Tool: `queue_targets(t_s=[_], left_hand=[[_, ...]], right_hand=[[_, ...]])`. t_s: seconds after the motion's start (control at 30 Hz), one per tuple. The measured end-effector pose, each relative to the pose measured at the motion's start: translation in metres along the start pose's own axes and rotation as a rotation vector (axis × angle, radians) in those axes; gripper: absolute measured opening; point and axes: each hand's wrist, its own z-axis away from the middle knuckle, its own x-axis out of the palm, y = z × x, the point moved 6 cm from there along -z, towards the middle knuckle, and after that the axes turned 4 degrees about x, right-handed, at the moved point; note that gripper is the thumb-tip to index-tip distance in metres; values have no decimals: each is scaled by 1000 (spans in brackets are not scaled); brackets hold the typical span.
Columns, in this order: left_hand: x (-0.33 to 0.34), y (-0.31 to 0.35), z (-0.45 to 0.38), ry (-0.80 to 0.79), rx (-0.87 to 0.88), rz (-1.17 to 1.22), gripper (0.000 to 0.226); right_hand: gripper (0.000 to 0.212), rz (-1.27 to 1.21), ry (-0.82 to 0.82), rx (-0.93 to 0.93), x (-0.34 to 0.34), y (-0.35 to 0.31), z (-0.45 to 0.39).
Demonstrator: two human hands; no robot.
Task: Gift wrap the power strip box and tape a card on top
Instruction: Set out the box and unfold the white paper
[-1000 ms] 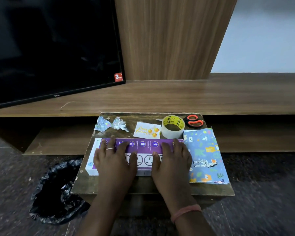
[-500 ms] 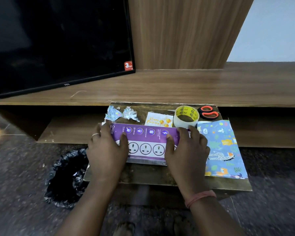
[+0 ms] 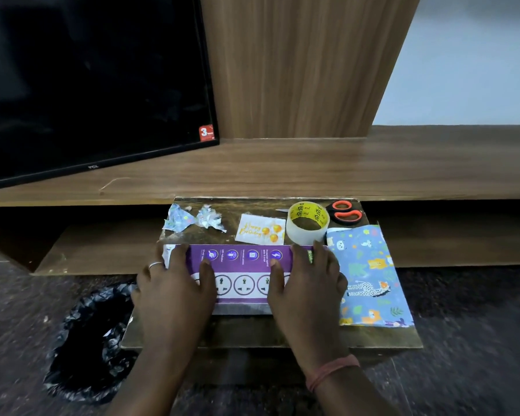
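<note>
Low table (image 3: 252, 336), left hand (image 3: 174, 292), right hand (image 3: 308, 292) still gripping box (image 3: 242, 265), perhaps lifted

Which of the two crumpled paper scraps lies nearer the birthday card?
The right-hand scrap, smaller and whiter, lies closest to the card; the bluer scrap sits further left, beyond it.
</note>
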Motion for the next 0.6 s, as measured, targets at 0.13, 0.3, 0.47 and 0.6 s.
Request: queue_targets(t_s=[0.13, 0.3, 0.47, 0.6], left_hand=[[6, -3, 0, -32, -8, -29, 47], [5, -4, -1, -15, 13, 33, 46], [6, -4, -5, -58, 61, 32, 57], [6, -1, -2, -98, 96, -5, 69]], right_hand=[[47, 14, -28, -15, -1, -1, 0], [41, -132, 69, 25, -23, 19, -21], [58, 30, 164, 266, -50, 64, -42], [97, 98, -196, 500, -37, 95, -44]])
